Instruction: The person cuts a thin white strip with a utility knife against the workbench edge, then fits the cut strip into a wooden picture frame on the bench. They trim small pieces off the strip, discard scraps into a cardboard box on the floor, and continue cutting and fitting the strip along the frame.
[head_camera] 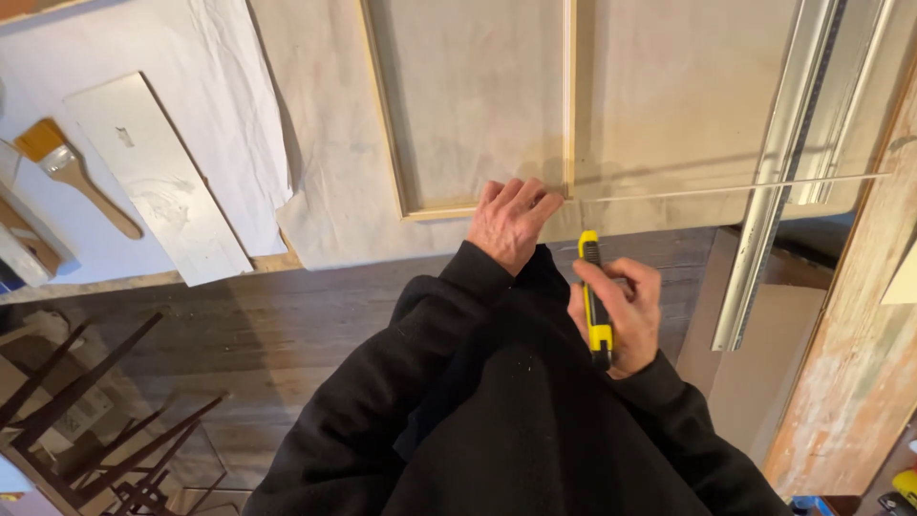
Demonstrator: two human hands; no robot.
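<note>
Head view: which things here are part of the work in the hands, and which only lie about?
In use:
- left hand on wooden frame
- right hand holding yellow utility knife
- canvas

Lying about:
- paintbrush
- white board
- metal rail

Left hand (pixel 511 222) flat, fingers spread forward, right hand (pixel 619 311) fisted in a closed grip

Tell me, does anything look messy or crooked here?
A little. The white paper sheet is wrinkled and its corner curls up. The long metal rail lies slanted, its lower end past the table edge. The left hand presses the wooden frame; the right hand holds a yellow utility knife.
</note>
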